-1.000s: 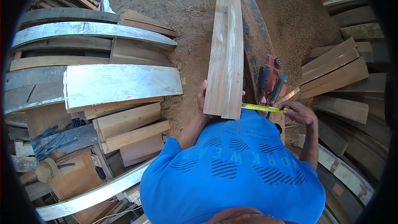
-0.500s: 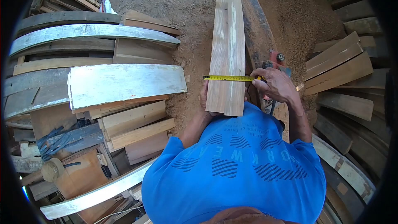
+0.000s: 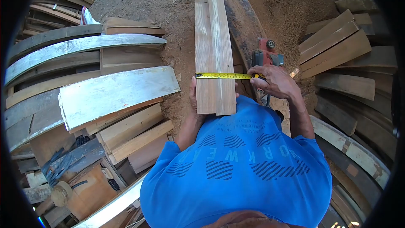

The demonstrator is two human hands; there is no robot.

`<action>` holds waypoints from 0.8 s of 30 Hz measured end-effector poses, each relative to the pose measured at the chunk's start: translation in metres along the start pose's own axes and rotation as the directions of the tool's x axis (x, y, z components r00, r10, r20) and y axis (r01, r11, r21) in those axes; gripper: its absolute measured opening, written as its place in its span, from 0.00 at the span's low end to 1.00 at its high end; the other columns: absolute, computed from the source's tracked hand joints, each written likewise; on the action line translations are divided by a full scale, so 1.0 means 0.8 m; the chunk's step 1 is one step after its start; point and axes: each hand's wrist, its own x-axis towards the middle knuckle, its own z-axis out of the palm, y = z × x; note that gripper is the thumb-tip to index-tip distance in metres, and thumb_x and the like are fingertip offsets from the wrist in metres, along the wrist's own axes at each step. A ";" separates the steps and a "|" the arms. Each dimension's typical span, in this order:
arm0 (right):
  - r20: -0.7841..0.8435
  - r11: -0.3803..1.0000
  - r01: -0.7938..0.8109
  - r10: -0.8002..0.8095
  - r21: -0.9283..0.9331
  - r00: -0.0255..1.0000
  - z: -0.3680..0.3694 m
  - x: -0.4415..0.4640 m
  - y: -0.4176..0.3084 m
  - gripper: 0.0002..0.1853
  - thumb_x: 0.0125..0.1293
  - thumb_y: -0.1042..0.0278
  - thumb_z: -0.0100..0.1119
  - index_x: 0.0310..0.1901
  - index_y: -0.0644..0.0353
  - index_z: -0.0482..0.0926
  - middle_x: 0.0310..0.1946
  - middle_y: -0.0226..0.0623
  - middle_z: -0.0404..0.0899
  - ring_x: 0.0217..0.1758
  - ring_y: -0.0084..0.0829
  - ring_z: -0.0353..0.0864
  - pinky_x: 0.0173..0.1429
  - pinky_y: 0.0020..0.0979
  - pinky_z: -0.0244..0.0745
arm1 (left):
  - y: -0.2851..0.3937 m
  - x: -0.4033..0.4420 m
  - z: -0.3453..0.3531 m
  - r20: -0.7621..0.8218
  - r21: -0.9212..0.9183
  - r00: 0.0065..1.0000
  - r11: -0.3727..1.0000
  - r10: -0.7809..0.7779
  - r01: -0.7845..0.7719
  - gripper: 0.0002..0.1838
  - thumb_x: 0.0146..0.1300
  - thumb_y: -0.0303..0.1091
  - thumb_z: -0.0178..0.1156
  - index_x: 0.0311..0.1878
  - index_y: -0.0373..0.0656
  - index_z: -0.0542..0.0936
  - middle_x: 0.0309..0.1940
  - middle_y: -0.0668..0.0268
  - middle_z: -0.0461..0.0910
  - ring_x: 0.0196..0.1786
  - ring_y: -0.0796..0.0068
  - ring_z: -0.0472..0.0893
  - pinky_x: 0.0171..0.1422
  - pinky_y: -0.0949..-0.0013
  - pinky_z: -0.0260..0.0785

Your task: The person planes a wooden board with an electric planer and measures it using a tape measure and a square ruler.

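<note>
Two light brown wooden boards lie side by side lengthwise in front of my chest, their near ends slightly offset. My left hand is wrapped round them from below, with its thumb at the left edge and most fingers hidden underneath. A yellow tape measure stretches across both boards near their close end, its tip at the left edge. At the right, my right hand is closed round the dark tape case, just beyond the right board's edge.
A red power tool sits just beyond my right hand, beside a worn wooden beam. Stacked planks, including a white-painted board, fill the left. More planks are piled at the right. Sawdust covers the ground.
The boards, tape and both hands appear further left in view as the camera has shifted. The tape's tip, earlier slightly past the left edge, now lines up with it.
</note>
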 end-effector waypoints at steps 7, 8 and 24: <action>0.019 0.999 -0.019 0.020 -0.047 1.000 -0.004 0.002 -0.005 0.27 0.69 0.45 0.53 0.58 0.59 0.82 0.51 0.48 0.85 0.57 0.49 0.82 0.63 0.48 0.74 | 0.004 -0.002 0.002 -0.022 0.054 1.000 0.999 -0.004 0.006 0.66 0.59 0.86 0.45 0.79 0.30 0.53 0.67 0.30 0.68 0.62 0.26 0.78 0.62 0.30 0.76; 0.021 0.999 -0.025 0.026 -0.043 0.999 -0.005 0.002 -0.006 0.27 0.69 0.45 0.54 0.58 0.59 0.82 0.51 0.48 0.85 0.57 0.50 0.82 0.63 0.48 0.74 | 0.004 -0.002 0.002 -0.017 0.062 1.000 0.998 -0.005 0.006 0.66 0.59 0.86 0.45 0.79 0.30 0.53 0.67 0.31 0.68 0.62 0.27 0.78 0.62 0.30 0.76; -0.540 0.815 -0.451 0.579 0.363 0.611 0.168 -0.079 0.244 0.28 0.67 0.59 0.62 0.64 0.66 0.73 0.52 0.57 0.80 0.57 0.54 0.81 0.63 0.49 0.74 | 0.046 -0.024 -0.005 0.031 -0.150 0.992 0.981 0.126 -0.120 0.41 0.65 0.52 0.59 0.74 0.31 0.67 0.64 0.45 0.79 0.62 0.49 0.82 0.70 0.45 0.75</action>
